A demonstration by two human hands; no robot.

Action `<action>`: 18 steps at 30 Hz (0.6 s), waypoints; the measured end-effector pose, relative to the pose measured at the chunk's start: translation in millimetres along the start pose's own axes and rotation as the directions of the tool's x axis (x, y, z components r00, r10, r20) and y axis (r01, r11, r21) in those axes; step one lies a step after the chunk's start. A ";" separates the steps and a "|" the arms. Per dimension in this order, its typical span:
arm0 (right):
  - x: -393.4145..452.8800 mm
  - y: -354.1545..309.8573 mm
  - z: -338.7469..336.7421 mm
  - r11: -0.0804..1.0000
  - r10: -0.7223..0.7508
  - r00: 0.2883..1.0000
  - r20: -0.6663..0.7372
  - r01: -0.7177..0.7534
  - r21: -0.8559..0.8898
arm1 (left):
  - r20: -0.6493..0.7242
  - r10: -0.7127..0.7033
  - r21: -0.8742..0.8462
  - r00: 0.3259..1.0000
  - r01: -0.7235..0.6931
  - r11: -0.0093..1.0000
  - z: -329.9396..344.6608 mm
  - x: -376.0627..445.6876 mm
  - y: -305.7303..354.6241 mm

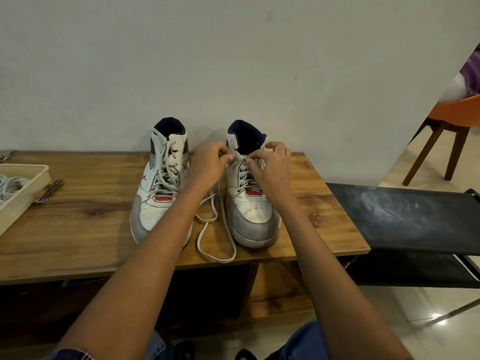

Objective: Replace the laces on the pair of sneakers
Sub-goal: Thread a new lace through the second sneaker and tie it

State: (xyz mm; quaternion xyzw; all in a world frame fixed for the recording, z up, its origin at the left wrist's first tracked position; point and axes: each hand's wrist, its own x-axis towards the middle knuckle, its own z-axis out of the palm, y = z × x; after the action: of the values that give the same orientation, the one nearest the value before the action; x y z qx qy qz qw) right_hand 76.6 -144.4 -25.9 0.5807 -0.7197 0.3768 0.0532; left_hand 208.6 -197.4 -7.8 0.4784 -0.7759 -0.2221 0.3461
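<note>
Both hands [241,162] pinch lace [220,229] | fingertips hide top eyelets

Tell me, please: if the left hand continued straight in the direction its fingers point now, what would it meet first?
The left hand points right, toward the upper eyelets of the right sneaker. It would probably meet that sneaker's tongue and the lace it pinches, then the right hand. Depth is unclear.

Scuffed, matt, leather-like sneakers [207,188] stand on a grained, satin wooden table [85,229]; right of it, dusty black cloth, perhaps canvas [400,216].
</note>
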 end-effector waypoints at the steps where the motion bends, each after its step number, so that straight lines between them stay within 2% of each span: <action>1: 1.1 0.1 -1.4 1.000 0.008 1.000 -0.003 -0.008 -0.012 | -0.084 0.100 0.150 0.991 -0.087 0.985 -2.0 -0.9 0.1; 3: 2.0 0.2 -3.2 0.999 0.002 1.000 -0.002 -0.002 -0.034 | -0.137 0.279 0.371 0.950 -0.212 0.904 -4.0 -3.2 1.5; 5: 1.1 0.1 -3.9 1.000 -0.009 1.000 0.009 0.009 -0.003 | -0.120 0.345 0.457 0.931 -0.257 0.852 -2.0 -4.5 -0.3; 11: -0.6 5.7 -6.2 0.976 0.020 0.990 0.137 -0.049 0.213 | -0.199 0.283 0.364 0.938 -0.197 0.910 0.7 -8.8 -2.8; 14: 2.2 7.8 -6.9 0.954 0.058 0.989 0.137 -0.096 0.285 | -0.208 0.238 0.334 0.949 -0.159 0.929 3.4 -9.9 -0.8; 18: 2.9 11.1 -3.2 0.936 0.086 0.990 0.113 -0.119 0.332 | -0.245 0.193 0.377 0.950 -0.091 0.922 2.6 -11.3 10.6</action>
State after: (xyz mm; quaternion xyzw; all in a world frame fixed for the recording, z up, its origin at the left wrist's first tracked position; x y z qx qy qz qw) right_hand 64.8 -144.4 -27.5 0.5605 -0.6752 0.4686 -0.1017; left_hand 203.8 -182.5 -6.1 0.5020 -0.7802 0.0194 0.3728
